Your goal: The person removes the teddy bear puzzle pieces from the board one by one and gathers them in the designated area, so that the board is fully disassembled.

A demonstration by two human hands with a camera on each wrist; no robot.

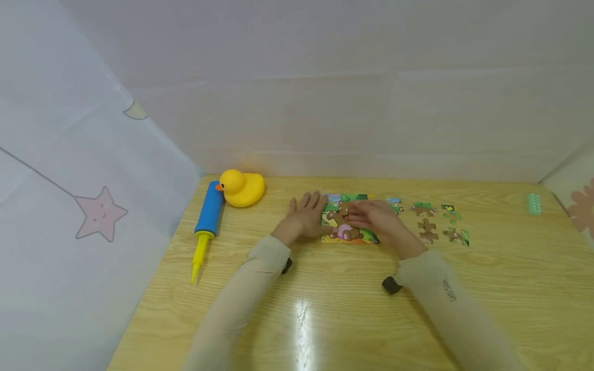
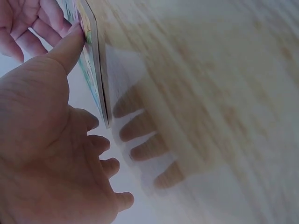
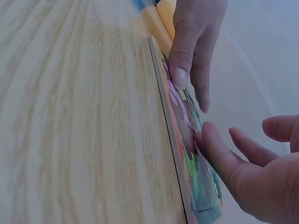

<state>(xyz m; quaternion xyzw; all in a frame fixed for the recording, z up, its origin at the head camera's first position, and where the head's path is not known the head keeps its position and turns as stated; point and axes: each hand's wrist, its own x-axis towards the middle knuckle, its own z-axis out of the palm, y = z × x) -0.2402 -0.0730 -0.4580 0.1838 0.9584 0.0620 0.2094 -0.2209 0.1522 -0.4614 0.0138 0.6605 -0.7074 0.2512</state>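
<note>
A jigsaw puzzle board [image 1: 345, 239] with a bear picture lies flat on the table, partly covered by both hands. My left hand [image 1: 303, 219] lies at its left edge with fingers spread, and the thumb touches the picture, as the left wrist view also shows along the board's edge [image 2: 96, 56]. Over the right part of the board is my right hand [image 1: 378, 219]. In the right wrist view, one digit of the right hand [image 3: 261, 177] touches the puzzle surface [image 3: 180, 116] while its other fingers are loosely bent. No piece is visibly held in either hand.
Loose puzzle pieces [image 1: 427, 232] lie right of the board. A yellow rubber duck [image 1: 246, 190] and a blue and yellow hand pump [image 1: 210, 211] are at the left. A small green bumpy object [image 1: 534, 204] sits far right on the wooden table [image 1: 352, 319].
</note>
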